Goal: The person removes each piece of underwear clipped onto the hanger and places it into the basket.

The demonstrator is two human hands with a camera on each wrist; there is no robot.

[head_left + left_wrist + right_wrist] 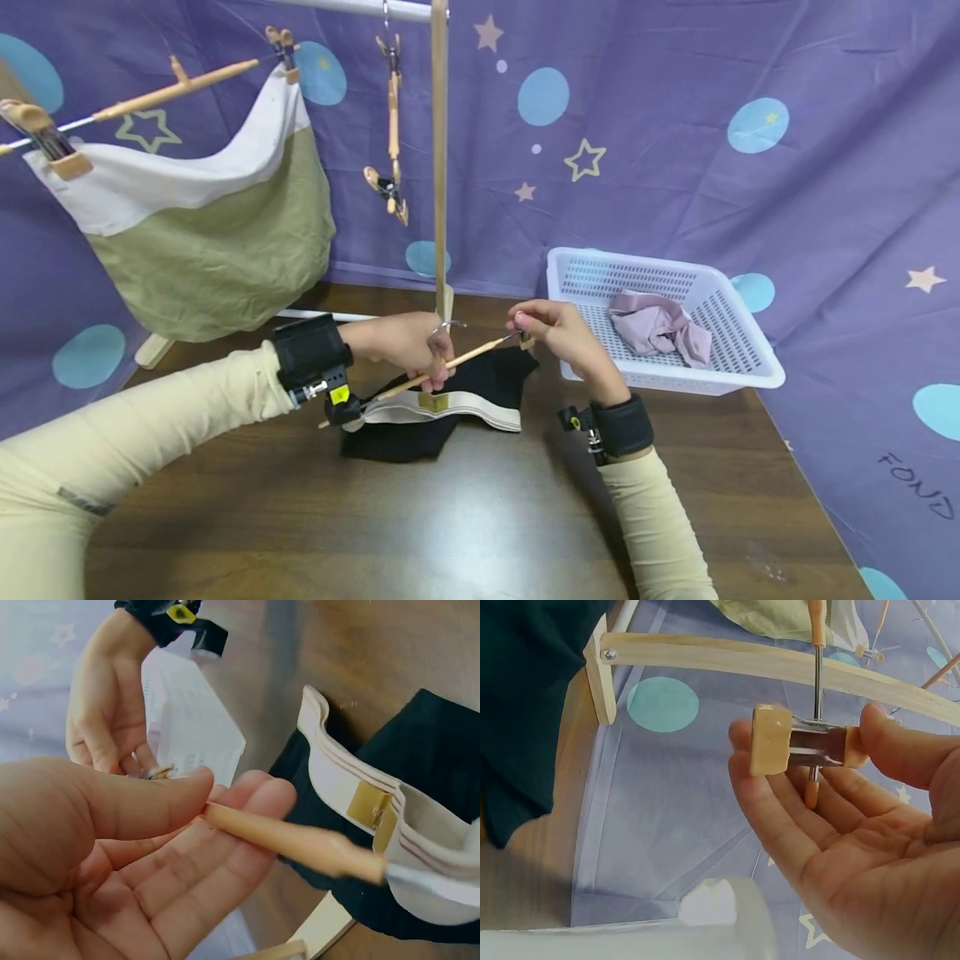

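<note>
My left hand (416, 346) pinches the wooden bar of a clip hanger (472, 352) between thumb and fingers, seen close in the left wrist view. At the hanger's far end, my right hand (558, 333) grips a tan clip (771, 739) with the thumb on one side and fingers on the other. Below the bar, a dark garment (405, 443) lies folded on the table; its cream waistband (337, 776) carries a gold patch (367, 804). Just above the left hand the hanger's metal hook (450, 323) shows. The hanger's near end is partly hidden by the left wrist camera.
A white basket (750, 379) with a crumpled pink cloth (656, 325) stands at the back right. A wooden rack post (439, 167) rises behind my hands. From the rack hang a green and white garment (225, 267) on clips and a bare clip hanger (393, 117).
</note>
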